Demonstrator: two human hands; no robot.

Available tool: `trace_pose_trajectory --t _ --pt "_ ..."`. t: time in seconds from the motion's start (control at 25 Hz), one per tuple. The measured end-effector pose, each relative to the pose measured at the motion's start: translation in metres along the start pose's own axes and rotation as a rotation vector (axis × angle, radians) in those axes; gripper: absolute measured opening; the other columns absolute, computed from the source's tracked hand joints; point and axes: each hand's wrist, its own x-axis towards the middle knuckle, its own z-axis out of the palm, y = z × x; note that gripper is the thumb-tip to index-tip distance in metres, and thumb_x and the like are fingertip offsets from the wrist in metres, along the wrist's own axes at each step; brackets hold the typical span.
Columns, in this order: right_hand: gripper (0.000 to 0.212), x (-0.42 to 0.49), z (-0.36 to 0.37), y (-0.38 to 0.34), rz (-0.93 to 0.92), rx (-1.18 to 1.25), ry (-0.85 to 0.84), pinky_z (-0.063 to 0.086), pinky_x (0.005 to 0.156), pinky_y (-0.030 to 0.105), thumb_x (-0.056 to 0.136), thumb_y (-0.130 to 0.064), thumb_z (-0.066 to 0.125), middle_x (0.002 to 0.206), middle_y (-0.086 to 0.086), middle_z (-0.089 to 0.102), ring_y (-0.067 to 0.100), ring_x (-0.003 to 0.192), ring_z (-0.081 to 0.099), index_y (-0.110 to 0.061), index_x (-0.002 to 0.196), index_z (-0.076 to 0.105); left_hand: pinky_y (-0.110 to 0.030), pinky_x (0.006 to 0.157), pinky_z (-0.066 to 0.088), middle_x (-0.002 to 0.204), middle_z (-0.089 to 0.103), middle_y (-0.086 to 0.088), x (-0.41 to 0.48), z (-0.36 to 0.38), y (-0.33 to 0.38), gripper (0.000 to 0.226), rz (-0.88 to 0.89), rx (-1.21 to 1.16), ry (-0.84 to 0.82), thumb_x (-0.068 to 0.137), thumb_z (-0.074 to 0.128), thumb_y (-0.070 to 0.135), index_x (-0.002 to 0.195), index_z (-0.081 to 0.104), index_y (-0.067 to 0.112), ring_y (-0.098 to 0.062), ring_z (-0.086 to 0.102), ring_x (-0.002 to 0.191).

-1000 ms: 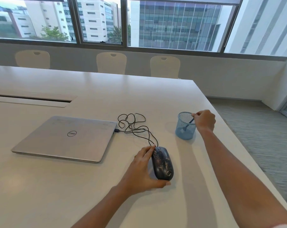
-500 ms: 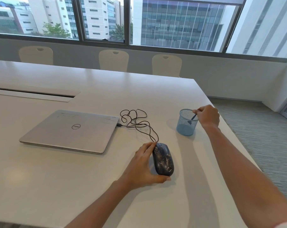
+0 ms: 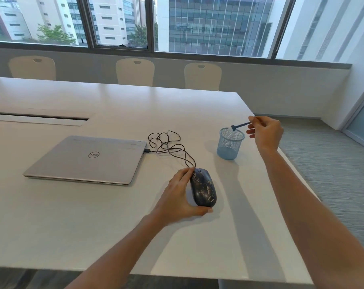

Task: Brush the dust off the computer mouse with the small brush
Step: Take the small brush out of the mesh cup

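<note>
- Mouse (image 3: 204, 187) lies on the white table (image 3: 93, 226) near the front edge, its top speckled with pale dust; no part of it looks brushed clean.
- Left hand (image 3: 180, 197) steadies it: thumb at the near end, fingers along the left side, closed lightly against the shell, palm on the table.
- Brush (image 3: 240, 125) is out of the blue mesh cup (image 3: 230, 143), held in the air just above the rim, head pointing left.
- Right hand (image 3: 264, 132) pinches the handle's end between thumb and forefinger; the other fingers curl loosely beneath.
- Cord (image 3: 168, 147) runs in loose loops from the mouse to the closed laptop (image 3: 87, 159), plugged in at its side.
- Done, by my reading: the tool is fetched and the mouse is braced.
- Left: carrying the brush across to the mouse, well apart from it now, and all the sweeping itself.
- Bristles are too small to judge for condition.
</note>
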Motion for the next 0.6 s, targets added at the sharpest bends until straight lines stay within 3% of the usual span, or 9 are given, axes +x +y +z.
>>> trace_pose_trajectory --t 0.16,0.44,0.6 --pt "0.018 -0.02 -0.021 -0.01 -0.019 0.108 0.028 0.059 0.052 0.023 0.093 -0.022 0.066 0.075 0.011 0.071 0.006 0.047 0.066 -0.005 0.095 0.072 -0.036 0.113 0.037 0.144 0.039 0.01 -0.003 0.0 0.005 0.119 0.029 -0.005 -0.016 0.054 0.087 0.064 0.15 0.035 0.015 -0.008 0.04 0.133" --pt "0.018 -0.072 -0.057 -0.029 0.081 0.211 0.063 0.062 0.067 0.023 0.091 -0.01 0.067 0.086 0.013 0.071 0.015 0.065 0.071 0.0 0.106 0.07 -0.034 0.113 0.037 0.146 0.038 0.006 -0.006 -0.002 0.012 0.121 0.097 -0.021 -0.051 0.055 0.084 0.067 0.15 0.032 0.015 -0.011 0.039 0.133" --pt "0.02 -0.114 -0.08 -0.036 0.11 0.228 0.056 0.062 0.079 0.031 0.092 -0.011 0.066 0.092 0.013 0.072 0.021 0.075 0.073 -0.003 0.111 0.071 -0.03 0.112 0.036 0.146 0.037 0.004 -0.016 -0.004 0.018 0.119 0.172 -0.028 -0.075 0.056 0.086 0.063 0.15 0.03 0.016 -0.012 0.039 0.133"
